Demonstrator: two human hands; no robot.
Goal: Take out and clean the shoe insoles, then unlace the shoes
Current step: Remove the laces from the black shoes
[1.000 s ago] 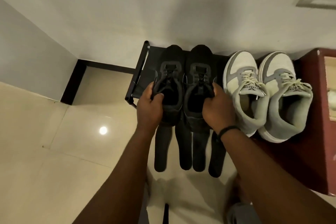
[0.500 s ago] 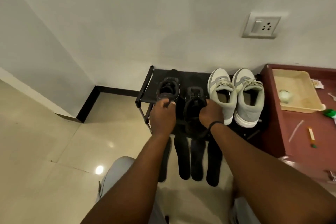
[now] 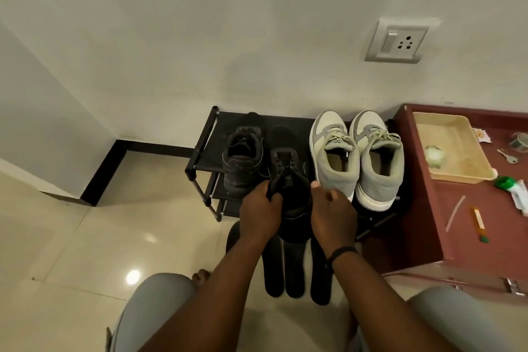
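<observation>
— What's the setting, starting nearest?
— Glossy cream floor tiles (image 3: 71,251); four dark insoles (image 3: 288,271) lie side by side before a black shoe rack (image 3: 205,148) against the white wall (image 3: 228,37).
— The shoe?
— A black sneaker (image 3: 291,194), laced, at the rack's front edge. The left hand (image 3: 258,213) pinches its collar; the right hand (image 3: 333,214), fingers curled, is against its other side.

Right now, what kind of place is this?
Probably a home entryway or room corner: a low black metal shoe rack against a white wall, holding grey-and-white sneakers, glossy cream floor tiles, and a white wall socket.
</observation>
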